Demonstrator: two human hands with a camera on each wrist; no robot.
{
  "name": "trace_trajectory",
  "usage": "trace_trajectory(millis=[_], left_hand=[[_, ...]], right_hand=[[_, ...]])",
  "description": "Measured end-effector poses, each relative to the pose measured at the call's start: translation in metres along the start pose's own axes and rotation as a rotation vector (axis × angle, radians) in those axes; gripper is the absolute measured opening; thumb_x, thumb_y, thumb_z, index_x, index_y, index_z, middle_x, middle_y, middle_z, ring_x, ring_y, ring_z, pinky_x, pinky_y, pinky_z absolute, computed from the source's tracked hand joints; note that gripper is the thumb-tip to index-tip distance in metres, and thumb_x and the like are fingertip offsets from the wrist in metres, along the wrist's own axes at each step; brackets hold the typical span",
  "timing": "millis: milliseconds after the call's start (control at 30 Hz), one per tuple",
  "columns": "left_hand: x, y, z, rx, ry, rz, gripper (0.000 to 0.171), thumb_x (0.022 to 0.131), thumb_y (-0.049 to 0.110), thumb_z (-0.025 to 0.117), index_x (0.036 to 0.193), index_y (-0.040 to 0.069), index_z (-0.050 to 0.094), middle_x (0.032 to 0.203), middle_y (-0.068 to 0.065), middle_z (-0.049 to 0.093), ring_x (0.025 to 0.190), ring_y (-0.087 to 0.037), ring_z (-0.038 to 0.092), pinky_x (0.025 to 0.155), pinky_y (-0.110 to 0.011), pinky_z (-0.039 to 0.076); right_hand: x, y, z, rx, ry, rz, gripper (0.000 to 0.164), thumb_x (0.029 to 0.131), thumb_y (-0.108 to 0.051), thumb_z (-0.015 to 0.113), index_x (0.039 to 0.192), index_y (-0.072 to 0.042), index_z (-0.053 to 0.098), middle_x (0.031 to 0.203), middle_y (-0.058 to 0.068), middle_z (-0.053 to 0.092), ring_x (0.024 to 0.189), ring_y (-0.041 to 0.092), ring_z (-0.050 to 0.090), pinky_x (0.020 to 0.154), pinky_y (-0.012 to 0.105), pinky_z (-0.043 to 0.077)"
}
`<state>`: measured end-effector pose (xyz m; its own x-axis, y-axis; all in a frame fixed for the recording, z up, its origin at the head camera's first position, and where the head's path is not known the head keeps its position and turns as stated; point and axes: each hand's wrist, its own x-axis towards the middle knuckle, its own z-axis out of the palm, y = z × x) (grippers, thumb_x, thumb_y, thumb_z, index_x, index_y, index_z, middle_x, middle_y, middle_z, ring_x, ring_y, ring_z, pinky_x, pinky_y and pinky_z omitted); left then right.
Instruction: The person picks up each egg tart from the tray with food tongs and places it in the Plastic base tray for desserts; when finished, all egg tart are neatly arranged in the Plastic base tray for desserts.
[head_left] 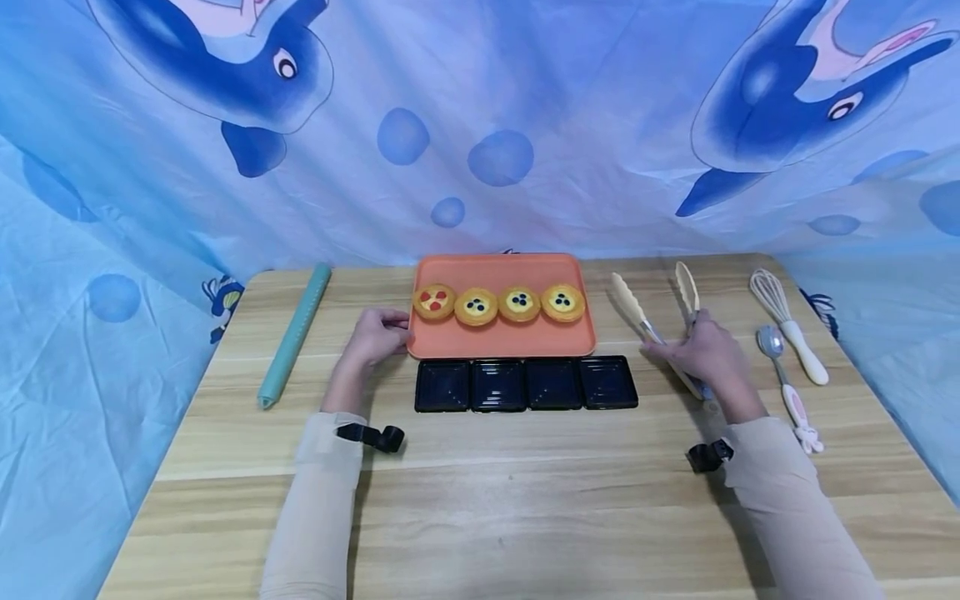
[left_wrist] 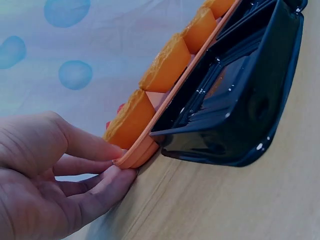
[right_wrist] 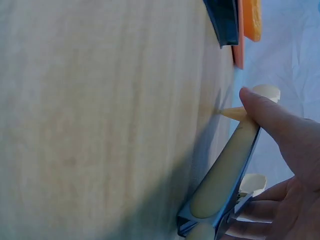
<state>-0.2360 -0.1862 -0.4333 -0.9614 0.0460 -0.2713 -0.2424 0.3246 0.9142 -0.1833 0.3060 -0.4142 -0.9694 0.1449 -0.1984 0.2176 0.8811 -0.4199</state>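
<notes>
A blue cloth [head_left: 585, 217] printed with dolphins and bubbles hangs behind and around a wooden table [head_left: 510, 517]. An orange tray [head_left: 502, 342] lies near the table's far edge, in the middle. Just in front of it runs a row of four black square dishes [head_left: 525, 385], side by side. To the right are tongs [head_left: 633, 307], their two pale-tipped arms spread apart and pointing towards the cloth; whether they rest on the table cannot be told. A green rolling pin [head_left: 295, 336] lies slanted at the left.

The person's left hand [head_left: 377, 335] pinches the tray's left end between thumb and fingers, only slightly parted. The right hand [head_left: 705, 354] is spread around the tongs, thumb along one arm and fingers curled on the other.

Well to the right lie a white-handled whisk [head_left: 795, 333] and, beside it, a smaller spoon [head_left: 783, 379]. Four tarts sit in a row on the tray: one red-topped tart [head_left: 434, 302] at the left end, then three berry tarts [head_left: 519, 305].
</notes>
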Motion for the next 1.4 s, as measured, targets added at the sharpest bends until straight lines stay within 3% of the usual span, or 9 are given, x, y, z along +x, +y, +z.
trace_trajectory(millis=[200,367,567,800,900,1200,1400], left_hand=[[0.0,-0.001,-0.002,0.001,-0.005,0.004,0.042,0.088,-0.009,0.061,0.13,-0.012,0.055,0.118,-0.03,0.061,0.101,-0.031,0.064,0.075,-0.031,0.06],[0.001,-0.003,-0.001,-0.013,0.0,0.012,0.041,0.088,-0.009,0.062,0.128,-0.012,0.056,0.115,-0.028,0.061,0.097,-0.03,0.064,0.074,-0.03,0.06],[0.002,-0.004,0.002,-0.023,0.005,0.013,0.041,0.087,-0.011,0.061,0.127,-0.014,0.057,0.114,-0.029,0.061,0.091,-0.026,0.064,0.071,-0.029,0.06],[0.002,-0.004,0.003,-0.037,0.008,0.007,0.041,0.087,-0.011,0.062,0.127,-0.013,0.057,0.114,-0.027,0.061,0.092,-0.026,0.064,0.071,-0.029,0.06],[0.002,-0.004,0.002,-0.039,0.013,0.004,0.041,0.087,-0.011,0.062,0.128,-0.013,0.056,0.114,-0.027,0.061,0.092,-0.025,0.064,0.07,-0.028,0.06],[0.003,-0.004,0.0,-0.05,0.005,-0.011,0.042,0.088,-0.01,0.062,0.129,-0.011,0.056,0.117,-0.026,0.06,0.093,-0.026,0.064,0.071,-0.029,0.06],[0.004,-0.004,0.0,-0.063,0.003,-0.014,0.042,0.087,-0.011,0.061,0.129,-0.012,0.056,0.117,-0.026,0.061,0.091,-0.024,0.064,0.071,-0.029,0.06]], right_hand=[[0.0,0.002,0.002,0.05,0.032,-0.015,0.096,0.076,-0.068,0.073,0.121,0.011,0.042,0.1,0.028,0.056,0.081,0.041,0.057,0.056,0.041,0.049],[-0.002,0.006,-0.001,0.112,0.065,-0.043,0.088,0.076,-0.064,0.076,0.117,0.008,0.046,0.092,0.021,0.056,0.077,0.036,0.055,0.055,0.038,0.048],[-0.007,0.006,-0.016,0.157,0.205,-0.117,0.098,0.078,-0.055,0.079,0.141,0.012,0.044,0.1,0.025,0.057,0.079,0.035,0.052,0.057,0.039,0.044],[-0.014,-0.005,-0.031,0.139,0.352,-0.213,0.088,0.072,-0.05,0.087,0.131,0.009,0.057,0.084,0.016,0.058,0.069,0.028,0.048,0.052,0.034,0.036],[-0.014,-0.014,-0.035,0.111,0.353,-0.265,0.089,0.07,-0.049,0.088,0.132,0.007,0.058,0.078,0.013,0.056,0.065,0.026,0.046,0.049,0.034,0.033],[-0.011,-0.04,-0.034,0.099,0.184,-0.399,0.093,0.067,-0.045,0.091,0.137,0.005,0.055,0.077,0.013,0.053,0.061,0.024,0.043,0.045,0.032,0.034],[-0.005,-0.047,-0.024,0.049,0.132,-0.473,0.088,0.066,-0.043,0.092,0.135,0.0,0.059,0.081,0.01,0.059,0.067,0.025,0.045,0.052,0.034,0.036]])
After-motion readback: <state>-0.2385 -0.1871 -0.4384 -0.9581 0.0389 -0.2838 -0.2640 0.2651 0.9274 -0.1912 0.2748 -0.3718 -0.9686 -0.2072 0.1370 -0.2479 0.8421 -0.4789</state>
